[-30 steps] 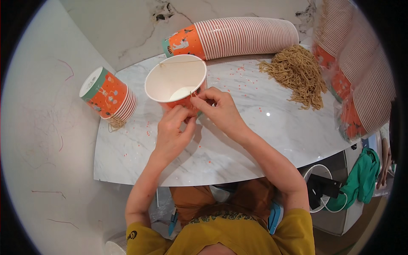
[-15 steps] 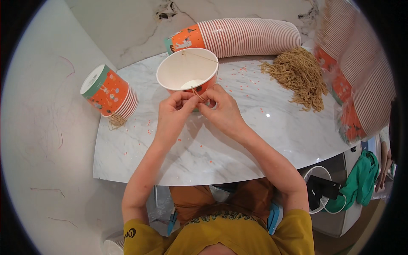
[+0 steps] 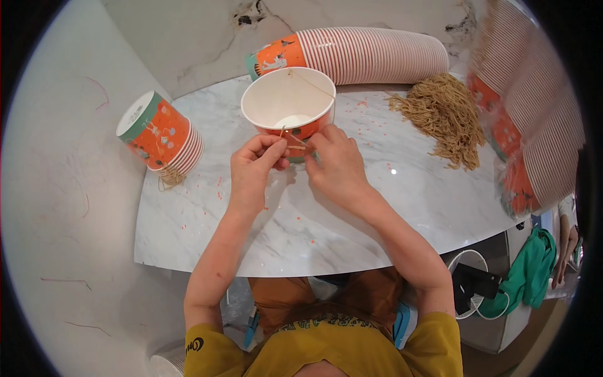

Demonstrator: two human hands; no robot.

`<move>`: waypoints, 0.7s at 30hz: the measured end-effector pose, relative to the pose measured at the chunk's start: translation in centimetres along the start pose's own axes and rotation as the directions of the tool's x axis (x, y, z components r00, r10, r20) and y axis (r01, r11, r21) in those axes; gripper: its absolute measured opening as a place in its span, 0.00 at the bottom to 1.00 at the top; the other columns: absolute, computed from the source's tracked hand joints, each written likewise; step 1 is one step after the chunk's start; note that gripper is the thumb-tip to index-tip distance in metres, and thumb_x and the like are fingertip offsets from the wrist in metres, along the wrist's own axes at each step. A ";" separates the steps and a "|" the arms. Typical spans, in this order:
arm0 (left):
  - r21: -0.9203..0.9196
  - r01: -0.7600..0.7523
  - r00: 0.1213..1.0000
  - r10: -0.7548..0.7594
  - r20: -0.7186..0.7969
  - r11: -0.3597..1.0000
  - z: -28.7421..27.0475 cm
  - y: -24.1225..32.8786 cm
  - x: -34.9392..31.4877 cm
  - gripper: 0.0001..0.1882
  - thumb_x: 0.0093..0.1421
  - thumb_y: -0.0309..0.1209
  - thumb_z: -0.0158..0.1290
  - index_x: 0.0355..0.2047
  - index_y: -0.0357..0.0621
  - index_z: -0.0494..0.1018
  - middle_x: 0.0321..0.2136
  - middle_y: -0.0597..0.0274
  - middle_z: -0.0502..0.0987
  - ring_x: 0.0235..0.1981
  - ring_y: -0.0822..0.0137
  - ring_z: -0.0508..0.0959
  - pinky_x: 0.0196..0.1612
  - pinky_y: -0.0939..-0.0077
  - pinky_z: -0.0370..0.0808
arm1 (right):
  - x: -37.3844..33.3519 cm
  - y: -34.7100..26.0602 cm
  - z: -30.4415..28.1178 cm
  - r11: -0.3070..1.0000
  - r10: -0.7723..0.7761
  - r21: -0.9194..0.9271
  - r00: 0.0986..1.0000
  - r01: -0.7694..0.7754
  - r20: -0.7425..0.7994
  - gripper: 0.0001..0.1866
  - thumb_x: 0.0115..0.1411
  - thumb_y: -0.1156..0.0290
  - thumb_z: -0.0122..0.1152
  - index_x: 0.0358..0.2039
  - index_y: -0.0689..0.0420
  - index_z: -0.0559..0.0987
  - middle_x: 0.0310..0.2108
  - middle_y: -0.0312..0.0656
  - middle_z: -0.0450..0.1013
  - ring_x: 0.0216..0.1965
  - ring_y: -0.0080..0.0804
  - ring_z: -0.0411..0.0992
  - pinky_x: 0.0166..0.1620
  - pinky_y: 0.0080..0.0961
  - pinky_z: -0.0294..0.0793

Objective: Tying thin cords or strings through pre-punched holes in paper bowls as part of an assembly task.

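Note:
An open paper bucket (image 3: 270, 103), white inside with an orange printed outside, stands upright on the table in front of me. Tan string (image 3: 298, 147) comes out at its near rim, and a strand also runs from the far rim over to the right side. My left hand (image 3: 252, 169) pinches the string between thumb and forefinger, just below the near rim. Close against the bucket's right front, my right hand (image 3: 341, 168) has its fingers closed on the string's other part; its fingertips are partly hidden.
Behind the bucket lies a long nested stack of paper buckets (image 3: 370, 56). A heap of cut tan strings (image 3: 443, 116) sits at right, beside bagged bucket stacks (image 3: 546, 151). Upside-down buckets with string (image 3: 160, 135) stand at left. Small orange dots litter the marble-look table (image 3: 295, 251).
My hands have moved apart, the right one drawing to the right, with string now stretched between them. The bucket appears slightly farther right.

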State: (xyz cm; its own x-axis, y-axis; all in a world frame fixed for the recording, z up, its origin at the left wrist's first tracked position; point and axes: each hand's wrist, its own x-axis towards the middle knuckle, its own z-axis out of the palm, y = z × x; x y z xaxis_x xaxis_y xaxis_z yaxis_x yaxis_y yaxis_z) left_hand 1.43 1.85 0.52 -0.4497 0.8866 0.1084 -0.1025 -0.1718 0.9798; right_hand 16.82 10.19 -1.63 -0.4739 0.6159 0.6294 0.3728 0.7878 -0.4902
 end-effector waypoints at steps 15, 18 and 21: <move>-0.089 -0.044 0.999 0.046 0.022 0.995 -0.2 -0.6 -0.4 0.07 0.64 0.27 0.61 0.39 0.37 0.78 0.33 0.65 0.82 0.31 0.77 0.77 0.37 0.82 0.74 | -0.9 -3.7 -0.9 0.972 -0.234 -0.001 0.971 0.234 -0.038 0.06 0.53 0.76 0.63 0.32 0.59 0.77 0.35 0.40 0.72 0.29 0.39 0.72 0.32 0.34 0.71; -0.191 0.007 0.999 0.001 0.044 0.982 -0.5 -0.7 -0.2 0.06 0.64 0.27 0.60 0.39 0.39 0.78 0.33 0.65 0.82 0.31 0.77 0.76 0.36 0.83 0.73 | -1.2 -3.3 -0.3 0.917 -0.375 -0.172 0.924 0.360 -0.068 0.08 0.50 0.76 0.63 0.33 0.60 0.78 0.35 0.42 0.72 0.30 0.38 0.73 0.32 0.34 0.71; -0.285 0.099 0.994 -0.079 0.079 0.953 -0.8 -0.3 -0.2 0.04 0.64 0.27 0.59 0.39 0.42 0.78 0.34 0.66 0.82 0.30 0.78 0.75 0.35 0.82 0.72 | -1.3 -3.5 -0.4 0.922 -0.355 -0.183 0.933 0.340 -0.055 0.10 0.47 0.76 0.63 0.33 0.61 0.78 0.36 0.44 0.72 0.29 0.37 0.74 0.30 0.33 0.72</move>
State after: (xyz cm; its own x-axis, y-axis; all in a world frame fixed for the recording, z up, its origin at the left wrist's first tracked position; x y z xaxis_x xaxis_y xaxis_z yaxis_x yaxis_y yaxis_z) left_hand 0.81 1.41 0.11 -0.3683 0.9287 0.0438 -0.3949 -0.1989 0.8970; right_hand 16.42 6.63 -0.53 -0.5310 0.2949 0.7944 0.3290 0.9357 -0.1274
